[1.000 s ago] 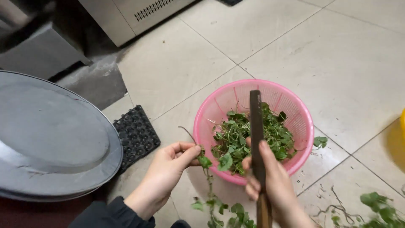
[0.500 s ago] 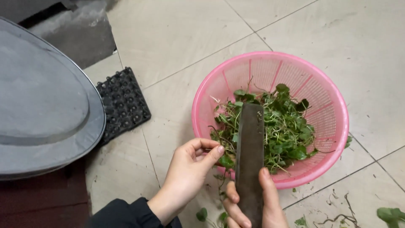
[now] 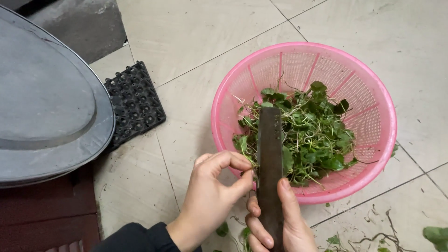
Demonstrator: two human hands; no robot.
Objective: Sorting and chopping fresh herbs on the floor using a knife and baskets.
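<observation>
From the head view I look straight down at a tiled floor. My left hand sits low in the middle, thumb and forefinger pinched together on a thin green stem right at the near rim of the basket. The other fingers curl loosely behind the pinch. A dark sleeve covers the wrist.

My right hand is at the bottom edge, partly cut off. It is wrapped around the lower end of a knife, a long dark flat blade that points away from me, with the thumb laid along its right side. The blade lies across the near rim of the basket and its tip reaches over the greens. The pinched stem touches the blade's left edge.

The basket is a round pink plastic sieve standing on the floor, right of centre. The greens, small round leaves on pale thin stalks, are heaped in its near half; the far wall is bare.

Scraps of leaf and stalk lie scattered on the floor just in front of the basket, around my hands. To the left, a large grey oval lid fills the edge of the frame. A black grid mat lies beside it, partly under its rim, well apart from the basket.
</observation>
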